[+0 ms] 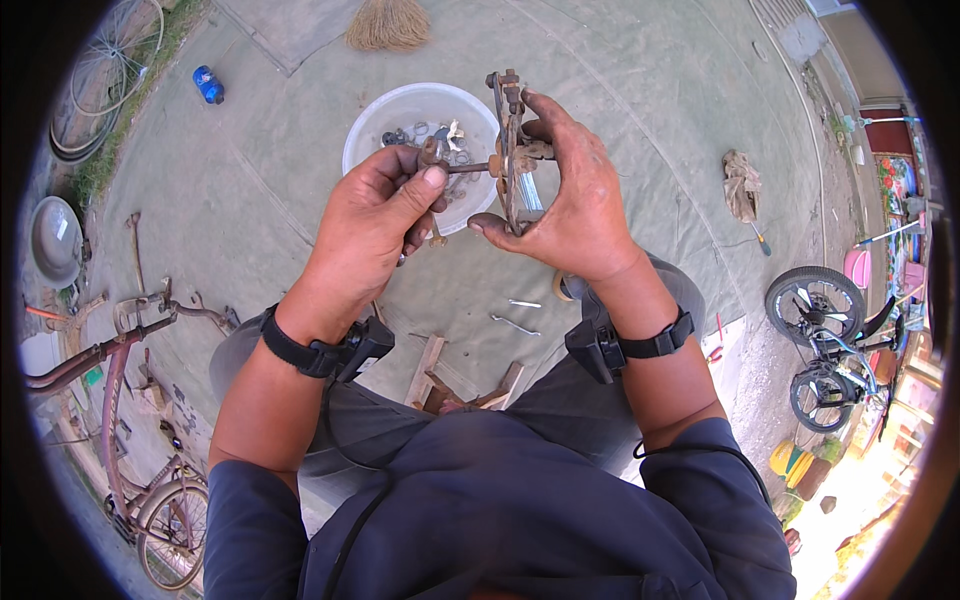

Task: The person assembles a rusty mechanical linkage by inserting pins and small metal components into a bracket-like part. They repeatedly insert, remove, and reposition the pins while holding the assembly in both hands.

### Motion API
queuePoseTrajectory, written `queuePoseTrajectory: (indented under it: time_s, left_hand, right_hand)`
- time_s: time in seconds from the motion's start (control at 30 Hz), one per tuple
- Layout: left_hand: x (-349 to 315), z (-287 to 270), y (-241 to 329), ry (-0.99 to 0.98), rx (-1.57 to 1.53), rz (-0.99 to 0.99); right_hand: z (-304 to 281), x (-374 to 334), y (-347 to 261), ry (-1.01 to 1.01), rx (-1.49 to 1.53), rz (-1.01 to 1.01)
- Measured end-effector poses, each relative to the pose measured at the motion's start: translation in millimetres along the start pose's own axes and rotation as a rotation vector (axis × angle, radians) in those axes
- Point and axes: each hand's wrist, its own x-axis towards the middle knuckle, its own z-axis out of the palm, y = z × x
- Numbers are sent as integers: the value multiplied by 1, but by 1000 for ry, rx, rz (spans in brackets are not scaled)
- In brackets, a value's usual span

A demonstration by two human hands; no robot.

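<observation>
While the right hand (pixel 575 205) is clenching a rusty metal part (pixel 510 140) upright between thumb and fingers, the left hand (pixel 375 215) is pinching a small rusty bolt (pixel 455 165) that is sticking sideways into that part, thumb pressing on its near end. Just beyond both grips, a white plastic bowl (pixel 375 125) is sitting on the grey ground sheet (pixel 640 110), holding small metal bits. Below the hands, two loose spanners (pixel 515 315) and a wooden stool (pixel 440 375) are lying near the knees. Well left of the grip a pink bicycle (pixel 120 400) is standing; well right, a small bicycle (pixel 825 340) is leaning; a broom (pixel 388 25) is lying beyond the bowl
</observation>
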Motion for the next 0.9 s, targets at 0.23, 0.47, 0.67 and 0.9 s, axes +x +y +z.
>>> queuePoseTrajectory:
  time_s: [0.23,0.47,0.67,0.9]
  left_hand:
    - [-1,-1,1,-7,-15,23]
    - [0,-3,-1,3,-4,32]
    - [3,1,-3,-2,-110,-51]
    - [4,-2,-6,-31,-314,-146]
  right_hand:
    - [0,1,-3,21,-39,22]
    - [2,1,-2,-1,-39,53]
    - [8,-1,3,10,-51,-75]
    - [11,-5,3,-28,-41,-150]
